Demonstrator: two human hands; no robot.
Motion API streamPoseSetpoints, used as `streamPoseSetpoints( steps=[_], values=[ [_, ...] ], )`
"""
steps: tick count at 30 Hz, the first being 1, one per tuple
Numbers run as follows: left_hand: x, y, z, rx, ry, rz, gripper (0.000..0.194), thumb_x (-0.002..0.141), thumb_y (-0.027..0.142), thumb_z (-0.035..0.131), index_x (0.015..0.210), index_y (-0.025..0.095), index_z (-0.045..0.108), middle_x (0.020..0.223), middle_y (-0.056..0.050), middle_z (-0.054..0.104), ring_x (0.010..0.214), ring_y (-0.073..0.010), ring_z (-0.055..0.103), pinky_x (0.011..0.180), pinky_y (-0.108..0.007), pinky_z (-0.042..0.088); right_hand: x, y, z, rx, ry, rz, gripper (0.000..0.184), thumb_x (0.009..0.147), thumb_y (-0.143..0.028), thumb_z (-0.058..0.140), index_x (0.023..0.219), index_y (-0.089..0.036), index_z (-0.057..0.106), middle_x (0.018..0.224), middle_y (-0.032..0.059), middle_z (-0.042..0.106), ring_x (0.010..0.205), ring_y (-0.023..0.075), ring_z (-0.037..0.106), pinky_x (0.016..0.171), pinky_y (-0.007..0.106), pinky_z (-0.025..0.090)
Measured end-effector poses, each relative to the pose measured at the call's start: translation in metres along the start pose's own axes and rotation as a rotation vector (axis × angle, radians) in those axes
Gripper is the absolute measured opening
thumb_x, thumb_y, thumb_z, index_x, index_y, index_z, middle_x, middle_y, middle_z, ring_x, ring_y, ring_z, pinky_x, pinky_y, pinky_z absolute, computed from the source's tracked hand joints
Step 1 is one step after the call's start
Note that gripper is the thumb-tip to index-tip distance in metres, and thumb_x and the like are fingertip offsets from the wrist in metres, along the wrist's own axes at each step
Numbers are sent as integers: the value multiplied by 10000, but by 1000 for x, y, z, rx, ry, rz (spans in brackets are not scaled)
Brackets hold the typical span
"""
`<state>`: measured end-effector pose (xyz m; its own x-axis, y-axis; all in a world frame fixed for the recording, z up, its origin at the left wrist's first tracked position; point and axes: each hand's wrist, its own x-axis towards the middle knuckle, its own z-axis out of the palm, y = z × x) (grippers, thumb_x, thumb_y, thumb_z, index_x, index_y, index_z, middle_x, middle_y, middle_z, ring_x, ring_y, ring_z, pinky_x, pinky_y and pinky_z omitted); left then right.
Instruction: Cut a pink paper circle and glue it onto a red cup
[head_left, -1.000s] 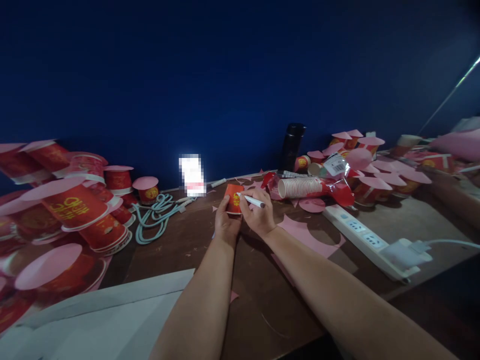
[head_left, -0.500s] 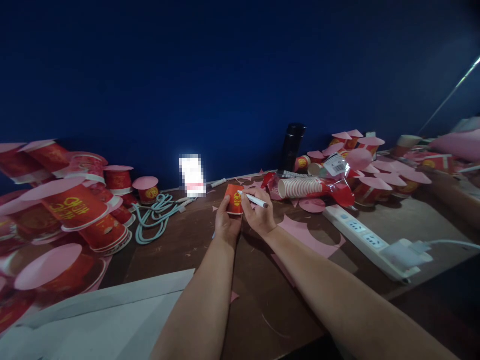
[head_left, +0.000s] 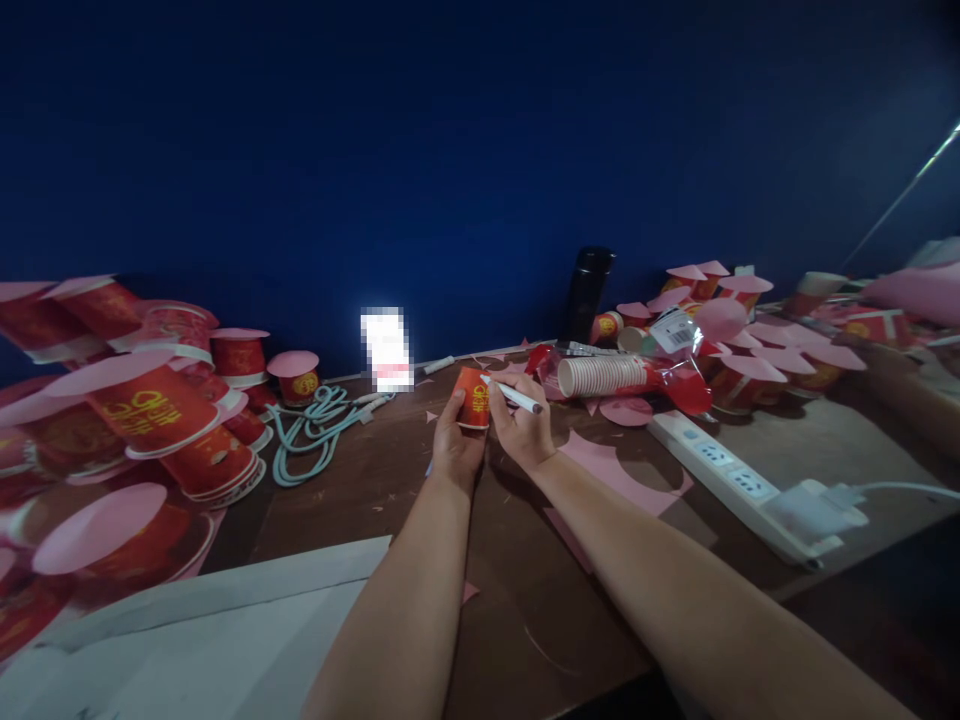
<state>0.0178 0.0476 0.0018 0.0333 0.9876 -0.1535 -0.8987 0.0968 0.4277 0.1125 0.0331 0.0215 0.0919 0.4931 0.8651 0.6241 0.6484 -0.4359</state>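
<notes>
Cup (head_left: pixel 472 400): over the counter (head_left: pixel 525 570), clasped in left hand (head_left: pixel 456 446).
Pen (head_left: pixel 519 399): pinched in right hand (head_left: pixel 528 431), cup just leftward.
Pen axis: I see it slant up-left, tip at cup.

yel.-patterned red cup (head_left: pixel 470 392), wht pen (head_left: pixel 519 398), dk blue wall (head_left: pixel 450 180)

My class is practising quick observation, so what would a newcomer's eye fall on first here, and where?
The bright, pixelated patch stands out first, left of centre against the dark blue wall. Next, near the middle, the left hand holds a red cup and the right hand a white pen close to it. A pile of pink-topped cups crowds the left side.
</notes>
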Motion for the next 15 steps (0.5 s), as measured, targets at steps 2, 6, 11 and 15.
streamPoseSetpoints(
  steps=[2, 6, 11, 15],
  values=[
    [0, 0, 0, 1, 19, 4, 194, 758, 176, 610, 946, 146, 644, 954, -75, 696, 938, -193, 650, 858, -303, 505, 0, 0, 0, -3, 2, -3, 123, 876, -274, 516, 951, -206, 587, 930, 70, 680, 891, 195, 627, 887, 382, 454],
    [-1, -1, 1, -11, 43, 1, 171, 750, 163, 621, 917, 140, 645, 921, -67, 700, 909, -184, 656, 857, -297, 506, 1, 0, -1, -19, -7, -7, 124, 877, -274, 514, 948, -204, 586, 924, 68, 679, 886, 196, 628, 875, 380, 457],
    [-1, 0, 3, -11, 44, -11, 182, 763, 160, 605, 940, 142, 643, 945, -73, 699, 936, -187, 652, 865, -299, 505, 0, 1, -1, -28, -17, -5, 123, 874, -275, 514, 942, -205, 589, 926, 63, 677, 885, 192, 625, 873, 379, 450],
    [-2, 0, 4, -19, 70, -1, 163, 765, 147, 598, 922, 142, 643, 912, -65, 702, 918, -182, 657, 857, -288, 506, 0, 1, 0, -34, -9, -16, 112, 866, -260, 525, 933, -201, 592, 916, 58, 677, 873, 185, 622, 868, 369, 445]
  ],
)
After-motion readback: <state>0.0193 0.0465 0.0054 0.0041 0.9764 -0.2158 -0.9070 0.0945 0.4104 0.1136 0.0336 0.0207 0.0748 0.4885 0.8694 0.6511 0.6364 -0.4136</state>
